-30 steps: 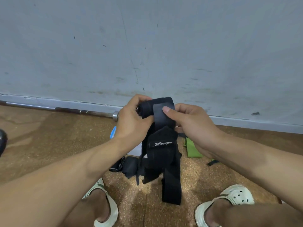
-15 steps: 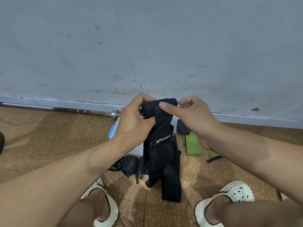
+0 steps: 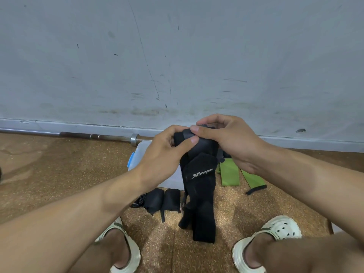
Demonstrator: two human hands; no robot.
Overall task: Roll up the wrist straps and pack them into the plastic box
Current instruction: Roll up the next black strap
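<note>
Both hands meet above the brown cork-like floor (image 3: 59,174), in front of the grey wall (image 3: 177,56). The left hand (image 3: 163,154) and right hand (image 3: 230,142) each hold a clenched grip on the rolled top of a long black fabric wrist strap (image 3: 199,174) (a pale logo shows on its padded part), whose loose tail hangs down between two white perforated clogs (image 3: 275,233). Behind the left hand, near the wall, sits a clear plastic box with a blue latch (image 3: 137,154). Two rolled black straps (image 3: 163,200) lie on the floor just in front of the box, and green fabric straps (image 3: 228,174) lie under the right hand. A steel barbell (image 3: 98,136) runs along the wall's base.
</note>
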